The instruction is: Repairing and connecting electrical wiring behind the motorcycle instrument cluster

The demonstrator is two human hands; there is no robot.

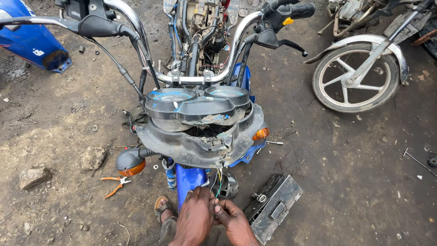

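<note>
A blue motorcycle stands in front of me, its headlight removed from the black front cowl (195, 148). Two round gauges (196, 100) sit above the cowl, under chrome handlebars (136, 27). Thin coloured wires (219, 182) hang down from the cowl. My left hand (195, 217) and my right hand (233, 221) are close together below the cowl, both pinching the lower ends of these wires in front of the blue front mudguard (189, 180). An orange turn signal (129, 162) sticks out at the left, another orange turn signal (261, 134) at the right.
Orange-handled pliers (114, 184) lie on the dirt to the left. A black metal box (273, 205) lies at the right of my hands. A second motorcycle's front wheel (357, 77) is at upper right. Rocks (34, 176) lie at left. My sandalled foot (162, 207) is by the mudguard.
</note>
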